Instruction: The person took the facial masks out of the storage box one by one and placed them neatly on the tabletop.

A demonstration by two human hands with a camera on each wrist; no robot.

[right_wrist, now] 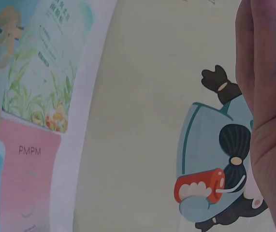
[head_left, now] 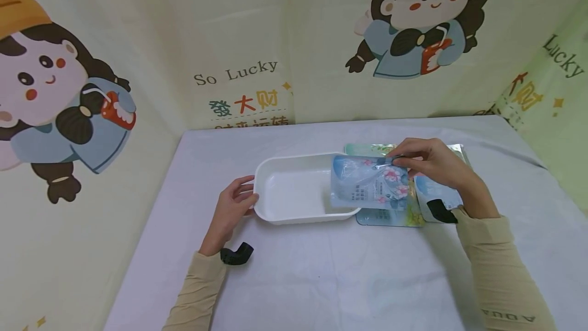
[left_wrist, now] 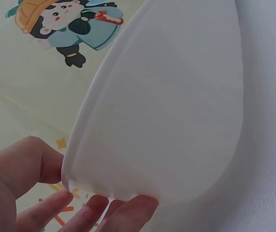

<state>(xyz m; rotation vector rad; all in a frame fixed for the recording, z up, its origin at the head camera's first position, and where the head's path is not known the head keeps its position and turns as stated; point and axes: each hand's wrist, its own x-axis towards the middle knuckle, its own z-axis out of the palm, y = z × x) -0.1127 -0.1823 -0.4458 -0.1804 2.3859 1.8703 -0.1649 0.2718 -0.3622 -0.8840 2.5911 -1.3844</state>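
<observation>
A shallow white plastic tray [head_left: 294,193] sits on the table. At its left end my left hand [head_left: 234,206] grips the rim, thumb on one side and fingers on the other; the left wrist view shows these fingers [left_wrist: 133,212] against the tray wall [left_wrist: 167,106]. My right hand [head_left: 429,160] pinches a blue face mask sachet [head_left: 363,183] with pink flowers by its upper right corner. This sachet overlaps the tray's right end in the head view. In the right wrist view only part of the right hand [right_wrist: 268,77] shows, without the held sachet.
Several more sachets lie right of the tray, among them a green one [head_left: 367,149], a blue one [head_left: 388,217] and a white-and-blue one [head_left: 438,193]. A pink sachet [right_wrist: 29,169] shows in the right wrist view. Printed curtains [head_left: 239,24] stand behind the white tablecloth [head_left: 294,275].
</observation>
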